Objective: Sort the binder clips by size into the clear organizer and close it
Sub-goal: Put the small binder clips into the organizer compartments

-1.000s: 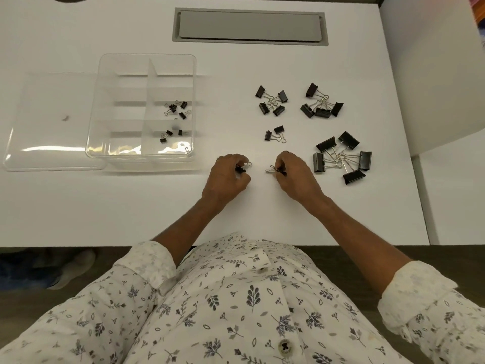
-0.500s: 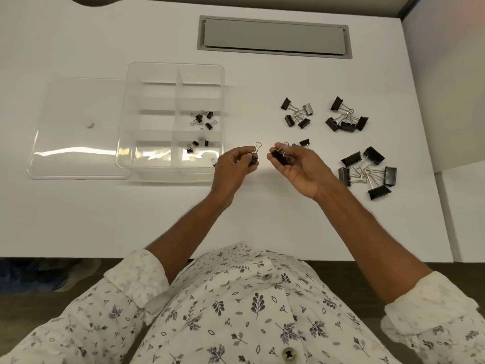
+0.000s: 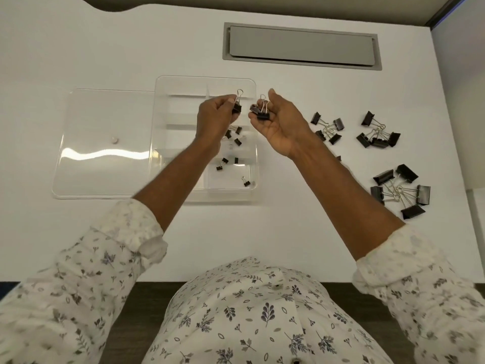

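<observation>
Head view: the left hand (image 3: 217, 116) pinches one small black binder clip (image 3: 237, 107), wire loop upright, raised above the far cells of the clear plastic divided organizer (image 3: 183, 79). Its grip is clenched on that clip. The right hand (image 3: 278, 119), palm up just beside it, cups a pair of small black clips (image 3: 262, 114) in curled fingers, so that grip is grasping too.

The step in hand appears to be dropping these into a cell. To do it well, compare them first with the tiny clips (image 3: 233, 135) lying in the organizer's right-hand column. The held ones look larger, so a separate cell probably suits them. Bring the hand down close to the chosen cell before letting go, since springy clips can hop over low dividers. Feed them from the right hand one at a time.

The flat clear lid (image 3: 105, 166) lies against the organizer's left side, so closing is not yet done. Three heaps wait on the white desk (image 3: 78, 48) to the right: smaller clips (image 3: 328, 130), medium clips (image 3: 378, 136) beyond them, and large clips (image 3: 401, 191) nearest the person.

A grey recessed hatch (image 3: 301, 46) sits at the desk's far side. A pale partition (image 3: 462, 88) stands on the right, and a dark floor (image 3: 147, 298) shows below the near edge.
</observation>
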`<state>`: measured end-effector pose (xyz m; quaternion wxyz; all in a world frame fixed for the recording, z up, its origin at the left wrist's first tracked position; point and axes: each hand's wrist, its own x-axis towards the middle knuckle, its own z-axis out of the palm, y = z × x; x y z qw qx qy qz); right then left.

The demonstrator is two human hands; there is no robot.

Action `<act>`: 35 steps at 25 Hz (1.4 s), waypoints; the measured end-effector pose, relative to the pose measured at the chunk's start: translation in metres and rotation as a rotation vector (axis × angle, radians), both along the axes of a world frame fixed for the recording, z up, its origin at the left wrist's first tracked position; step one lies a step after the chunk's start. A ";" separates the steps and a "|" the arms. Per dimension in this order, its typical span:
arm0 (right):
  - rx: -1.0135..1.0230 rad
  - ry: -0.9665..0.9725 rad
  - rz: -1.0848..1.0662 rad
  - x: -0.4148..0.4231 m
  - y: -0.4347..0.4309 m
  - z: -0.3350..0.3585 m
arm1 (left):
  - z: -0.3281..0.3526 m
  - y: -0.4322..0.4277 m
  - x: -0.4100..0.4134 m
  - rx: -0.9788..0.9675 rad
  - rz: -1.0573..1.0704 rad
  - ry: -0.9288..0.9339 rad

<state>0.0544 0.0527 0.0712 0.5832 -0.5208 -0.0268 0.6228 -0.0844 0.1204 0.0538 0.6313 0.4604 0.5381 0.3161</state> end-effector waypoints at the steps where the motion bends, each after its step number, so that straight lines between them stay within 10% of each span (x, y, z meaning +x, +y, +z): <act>1: -0.008 -0.037 0.026 -0.004 0.012 0.001 | 0.001 0.012 0.001 0.000 -0.015 0.023; 20: -0.014 -0.329 -0.117 0.075 -0.103 -0.020 | -0.023 -0.062 0.029 0.314 -0.261 0.175; 30: -0.219 -1.423 0.340 0.133 -0.198 -0.082 | -0.070 -0.152 0.080 0.528 -0.713 0.380; 35: -0.127 -1.614 0.684 0.147 -0.196 -0.093 | -0.074 -0.171 0.112 0.689 -0.910 0.494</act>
